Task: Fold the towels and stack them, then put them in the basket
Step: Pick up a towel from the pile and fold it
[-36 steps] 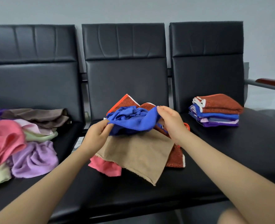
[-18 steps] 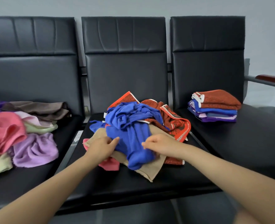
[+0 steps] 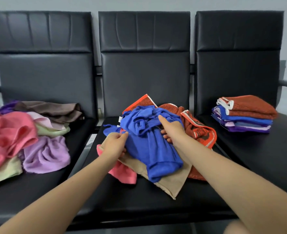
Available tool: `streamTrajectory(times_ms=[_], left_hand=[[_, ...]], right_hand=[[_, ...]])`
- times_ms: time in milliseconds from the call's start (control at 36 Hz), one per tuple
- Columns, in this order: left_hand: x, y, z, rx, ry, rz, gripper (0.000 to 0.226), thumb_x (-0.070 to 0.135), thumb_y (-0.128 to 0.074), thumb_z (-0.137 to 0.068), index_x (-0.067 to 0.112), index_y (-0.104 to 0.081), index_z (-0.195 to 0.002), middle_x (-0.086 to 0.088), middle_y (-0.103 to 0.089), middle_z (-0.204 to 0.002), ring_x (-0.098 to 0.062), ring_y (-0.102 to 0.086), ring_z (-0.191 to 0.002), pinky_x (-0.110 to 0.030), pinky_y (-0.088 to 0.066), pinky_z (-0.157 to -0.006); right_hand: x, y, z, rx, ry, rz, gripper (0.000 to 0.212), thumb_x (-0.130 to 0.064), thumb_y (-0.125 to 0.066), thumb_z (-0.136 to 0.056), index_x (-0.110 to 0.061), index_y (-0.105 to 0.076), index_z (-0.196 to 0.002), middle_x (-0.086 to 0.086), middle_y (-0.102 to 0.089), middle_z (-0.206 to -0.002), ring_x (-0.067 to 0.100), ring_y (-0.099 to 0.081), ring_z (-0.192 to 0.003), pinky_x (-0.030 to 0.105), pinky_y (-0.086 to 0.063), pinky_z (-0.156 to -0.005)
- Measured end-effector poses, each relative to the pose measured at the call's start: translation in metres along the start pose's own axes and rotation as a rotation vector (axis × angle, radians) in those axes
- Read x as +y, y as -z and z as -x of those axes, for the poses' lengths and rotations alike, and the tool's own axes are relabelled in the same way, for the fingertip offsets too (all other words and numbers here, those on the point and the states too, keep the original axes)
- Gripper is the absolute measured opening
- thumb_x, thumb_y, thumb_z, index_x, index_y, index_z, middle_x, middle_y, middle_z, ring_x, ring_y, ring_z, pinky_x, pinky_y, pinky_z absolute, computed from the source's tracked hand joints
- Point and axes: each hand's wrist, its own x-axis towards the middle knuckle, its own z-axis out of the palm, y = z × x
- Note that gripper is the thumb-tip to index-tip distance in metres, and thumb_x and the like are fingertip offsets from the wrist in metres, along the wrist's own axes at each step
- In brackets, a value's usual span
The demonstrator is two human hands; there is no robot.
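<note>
Two hands work the blue towel (image 3: pixel 149 146) on the middle seat (image 3: pixel 139 196): left hand (image 3: pixel 114 146) pinches its left edge, right hand (image 3: pixel 170 128) grips bunched cloth. Better to find two corners and shake it flat first. One loose heap (image 3: pixel 26 137) lies on the left seat, one folded stack (image 3: pixel 243 114) on the right; no basket shows.

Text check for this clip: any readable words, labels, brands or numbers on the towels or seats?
No readable text.
Small white tag at the blue towel's left edge: too small to show any print.
Dark pattern on the orange-bordered red towel: blurred, not readable as letters.
Folded stack on the right seat: no lettering visible.
</note>
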Motion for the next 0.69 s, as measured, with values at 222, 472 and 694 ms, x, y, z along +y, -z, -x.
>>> streamTrajectory(times_ms=[222,472,694], left_hand=[[0.000,-0.005,-0.012,0.003,-0.009,-0.050,0.041,0.031,-0.055,-0.095,0.015,-0.041,-0.060,-0.006,-0.044,-0.053,-0.020,-0.045,-0.044,-0.030,-0.042,-0.056],[0.007,-0.002,-0.020,-0.002,0.028,0.085,0.029,0.030,-0.051,-0.095,0.016,-0.055,-0.070,-0.006,-0.051,-0.065,-0.022,-0.049,-0.062,-0.034,-0.041,-0.068],[0.075,0.017,0.015,0.156,-0.287,0.371,0.025,0.032,-0.045,-0.100,0.015,-0.057,-0.086,0.002,-0.062,-0.077,-0.015,-0.058,-0.068,-0.036,-0.049,-0.069]], right_hand=[[-0.024,-0.010,-0.016,0.089,0.273,-0.044,0.023,-0.026,-0.048,-0.097,-0.010,-0.058,-0.083,0.008,-0.049,-0.074,0.019,-0.045,-0.071,0.030,-0.035,-0.062],[-0.091,0.041,0.025,-0.199,0.225,-0.763,0.033,-0.033,-0.048,-0.096,-0.004,-0.063,-0.096,0.013,-0.065,-0.095,0.024,-0.062,-0.088,0.032,-0.049,-0.084],[-0.137,0.082,0.051,-0.136,0.224,-0.639,0.034,-0.036,-0.047,-0.101,-0.012,-0.059,-0.080,-0.002,-0.067,-0.054,0.009,-0.064,-0.051,0.020,-0.046,-0.052]])
